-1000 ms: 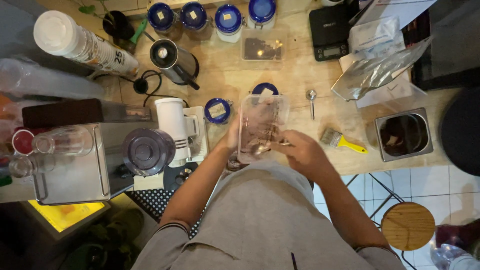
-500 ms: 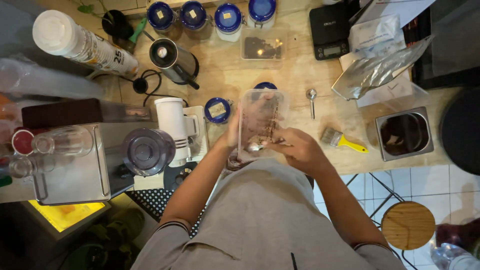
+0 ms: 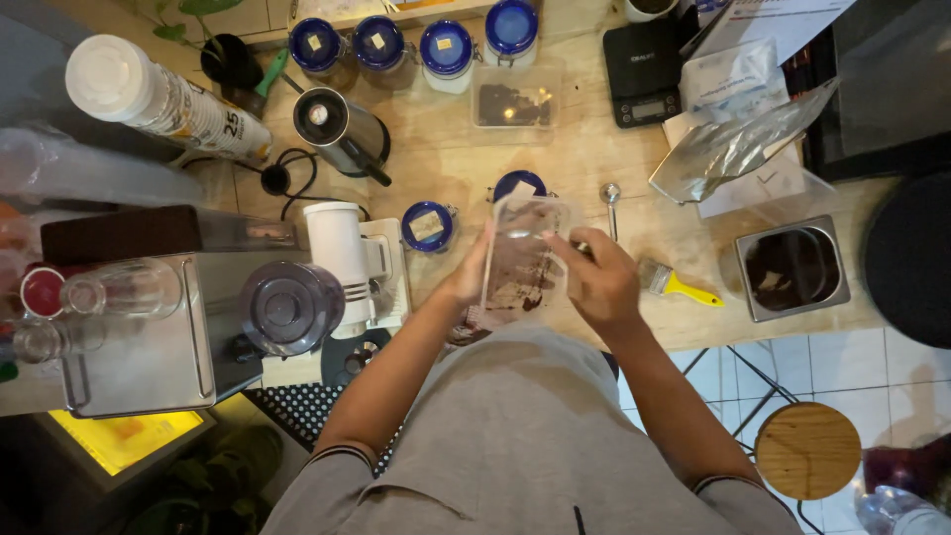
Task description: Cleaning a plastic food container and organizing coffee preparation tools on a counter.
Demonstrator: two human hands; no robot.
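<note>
Crowded wooden counter (image 3: pixel 446 159): both hands, left (image 3: pixel 466 280) & right (image 3: pixel 599 282), grip clear container (image 3: pixel 520 263) near edge.

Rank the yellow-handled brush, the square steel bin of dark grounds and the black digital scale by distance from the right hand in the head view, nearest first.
From the right hand:
1. Yellow-handled brush, just beside it on the wooden counter.
2. Square steel bin of dark grounds, farther along the same side.
3. Black digital scale, at the counter's far edge.

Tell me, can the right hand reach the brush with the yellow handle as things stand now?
Probably yes, but not freely. The brush lies on the wooden table just beside the right hand, nothing between them. That hand, however, is on the clear container, held with the left hand.
</note>
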